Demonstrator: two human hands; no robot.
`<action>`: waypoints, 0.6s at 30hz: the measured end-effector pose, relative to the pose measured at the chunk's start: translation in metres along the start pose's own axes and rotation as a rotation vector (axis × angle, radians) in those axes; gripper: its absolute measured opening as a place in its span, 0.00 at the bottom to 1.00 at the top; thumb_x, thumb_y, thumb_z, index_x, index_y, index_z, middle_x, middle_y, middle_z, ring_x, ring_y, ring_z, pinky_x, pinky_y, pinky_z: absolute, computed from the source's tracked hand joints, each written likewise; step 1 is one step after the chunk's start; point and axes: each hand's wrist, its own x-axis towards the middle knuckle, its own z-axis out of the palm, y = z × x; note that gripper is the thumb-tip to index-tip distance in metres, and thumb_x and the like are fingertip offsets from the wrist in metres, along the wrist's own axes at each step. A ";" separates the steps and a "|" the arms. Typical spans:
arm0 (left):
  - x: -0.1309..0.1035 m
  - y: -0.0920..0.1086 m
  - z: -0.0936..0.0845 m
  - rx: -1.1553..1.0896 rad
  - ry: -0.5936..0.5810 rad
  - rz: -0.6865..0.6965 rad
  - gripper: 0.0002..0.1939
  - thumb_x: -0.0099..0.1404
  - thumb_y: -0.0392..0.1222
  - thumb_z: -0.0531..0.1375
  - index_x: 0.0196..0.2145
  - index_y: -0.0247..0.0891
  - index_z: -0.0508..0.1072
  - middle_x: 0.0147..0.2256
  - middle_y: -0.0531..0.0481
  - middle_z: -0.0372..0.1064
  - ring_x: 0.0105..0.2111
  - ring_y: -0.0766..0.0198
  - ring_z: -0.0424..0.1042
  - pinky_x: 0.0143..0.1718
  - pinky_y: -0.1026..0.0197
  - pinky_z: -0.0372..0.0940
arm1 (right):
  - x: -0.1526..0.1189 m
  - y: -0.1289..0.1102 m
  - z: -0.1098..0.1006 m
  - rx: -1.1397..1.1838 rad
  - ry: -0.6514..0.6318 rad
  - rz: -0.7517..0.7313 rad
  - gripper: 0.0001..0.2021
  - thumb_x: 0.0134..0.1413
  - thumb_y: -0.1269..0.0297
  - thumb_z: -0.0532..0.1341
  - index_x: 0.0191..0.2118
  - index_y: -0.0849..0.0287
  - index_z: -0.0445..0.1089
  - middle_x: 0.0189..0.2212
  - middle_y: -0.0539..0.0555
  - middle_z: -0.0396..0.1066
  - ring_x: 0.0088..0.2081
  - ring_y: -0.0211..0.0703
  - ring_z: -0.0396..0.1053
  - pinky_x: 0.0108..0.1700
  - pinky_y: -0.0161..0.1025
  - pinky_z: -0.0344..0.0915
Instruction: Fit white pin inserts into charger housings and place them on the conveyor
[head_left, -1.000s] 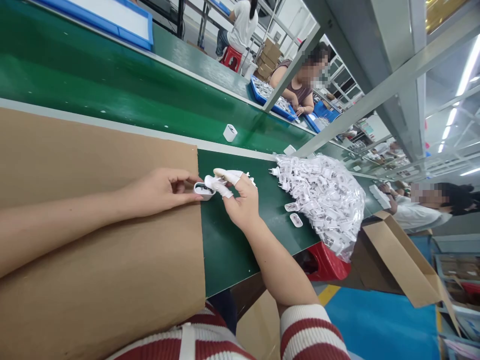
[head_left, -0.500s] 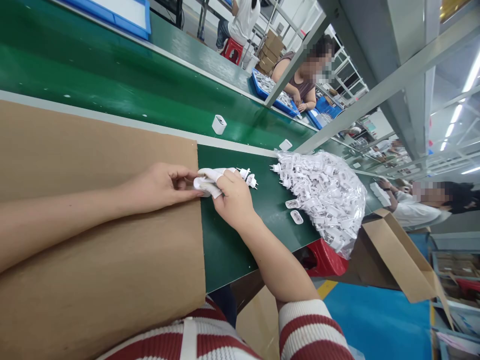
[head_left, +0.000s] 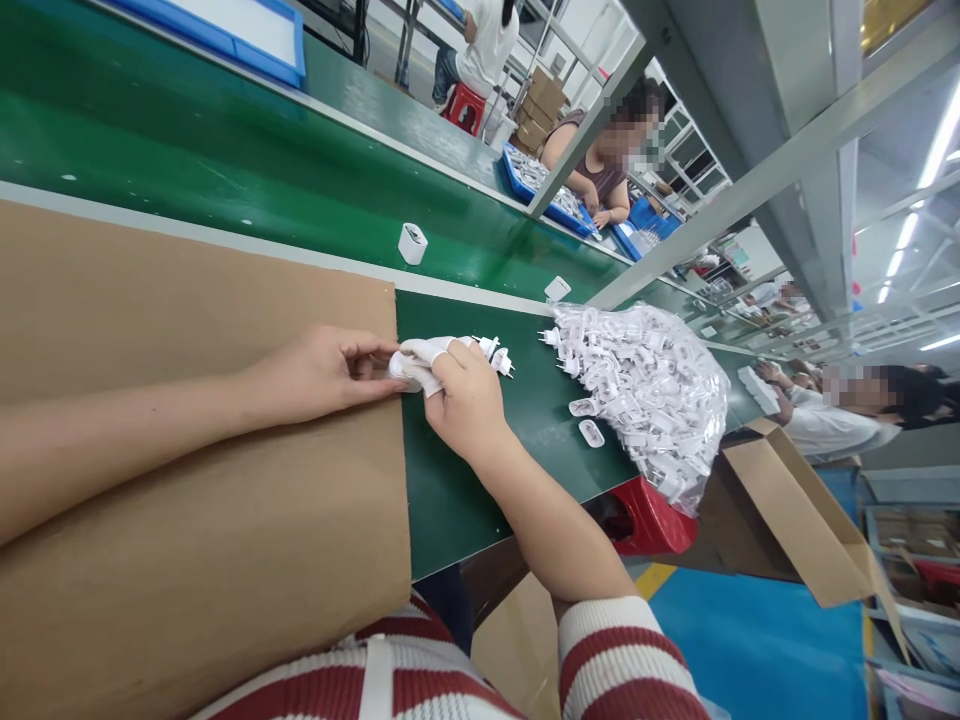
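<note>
My left hand (head_left: 322, 372) pinches a small white piece at the right edge of the brown cardboard; its shape is mostly hidden by the fingers. My right hand (head_left: 469, 400), its fingers covered in white, presses a white cloth (head_left: 420, 362) against that piece. Whether the white on the fingers is finger covers or more cloth is hard to tell. Just beyond my right hand, several white plugs (head_left: 501, 358) with metal pins lie on the green table (head_left: 465, 500).
A clear bag (head_left: 649, 400) full of white plug parts lies at the right, with two loose pieces (head_left: 591, 433) beside it. White housings (head_left: 412, 243) sit on the green belt (head_left: 262, 190). Metal posts rise behind. People sit beyond, and an open carton (head_left: 795, 510) stands at the right.
The white housings on the belt have shifted to the left. Both hands stay nearly in place, and the cloth between them has moved slightly over the small piece.
</note>
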 end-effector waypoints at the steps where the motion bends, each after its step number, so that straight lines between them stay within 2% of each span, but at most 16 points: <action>1: 0.000 0.000 0.000 0.006 0.001 -0.002 0.33 0.63 0.71 0.67 0.50 0.40 0.82 0.27 0.54 0.69 0.26 0.66 0.64 0.29 0.64 0.60 | 0.001 0.000 0.000 0.006 -0.010 -0.005 0.21 0.72 0.72 0.55 0.62 0.51 0.76 0.45 0.59 0.77 0.44 0.52 0.70 0.51 0.48 0.71; 4: 0.000 0.000 0.000 0.054 -0.011 0.037 0.31 0.65 0.70 0.65 0.48 0.40 0.82 0.27 0.54 0.70 0.26 0.66 0.65 0.31 0.63 0.60 | 0.005 -0.001 -0.002 0.002 -0.047 0.004 0.18 0.72 0.71 0.56 0.58 0.51 0.77 0.44 0.59 0.77 0.43 0.51 0.70 0.51 0.47 0.70; 6: 0.000 0.001 0.002 0.134 -0.013 0.103 0.28 0.68 0.69 0.62 0.44 0.40 0.81 0.28 0.53 0.72 0.28 0.64 0.66 0.32 0.62 0.59 | 0.007 -0.003 -0.004 -0.015 -0.072 0.030 0.16 0.72 0.71 0.57 0.55 0.52 0.78 0.42 0.58 0.76 0.42 0.51 0.69 0.49 0.46 0.70; 9: 0.000 0.005 0.004 0.285 0.041 0.175 0.28 0.71 0.68 0.57 0.35 0.39 0.77 0.30 0.49 0.74 0.31 0.60 0.68 0.34 0.59 0.58 | 0.011 -0.008 -0.007 -0.020 -0.098 0.093 0.13 0.69 0.73 0.58 0.50 0.54 0.79 0.42 0.57 0.76 0.42 0.49 0.70 0.48 0.44 0.69; 12: -0.002 0.011 0.006 0.376 0.080 0.170 0.29 0.72 0.68 0.55 0.35 0.39 0.77 0.34 0.45 0.75 0.35 0.55 0.71 0.35 0.56 0.58 | 0.013 -0.010 -0.008 0.012 -0.118 0.147 0.13 0.64 0.75 0.61 0.48 0.54 0.79 0.45 0.55 0.78 0.45 0.50 0.72 0.48 0.44 0.70; 15: -0.002 0.016 0.005 0.312 0.045 0.150 0.27 0.70 0.68 0.57 0.40 0.41 0.81 0.42 0.43 0.76 0.39 0.53 0.73 0.39 0.55 0.63 | 0.014 -0.001 -0.005 0.165 -0.085 0.171 0.16 0.63 0.75 0.63 0.53 0.52 0.78 0.47 0.53 0.81 0.48 0.49 0.75 0.51 0.44 0.72; 18: 0.004 0.019 -0.007 0.227 0.082 0.067 0.28 0.66 0.70 0.61 0.40 0.40 0.82 0.40 0.44 0.76 0.36 0.55 0.72 0.38 0.56 0.64 | 0.015 0.020 -0.007 0.364 0.014 0.177 0.20 0.67 0.67 0.66 0.62 0.51 0.74 0.50 0.53 0.82 0.49 0.46 0.77 0.54 0.43 0.74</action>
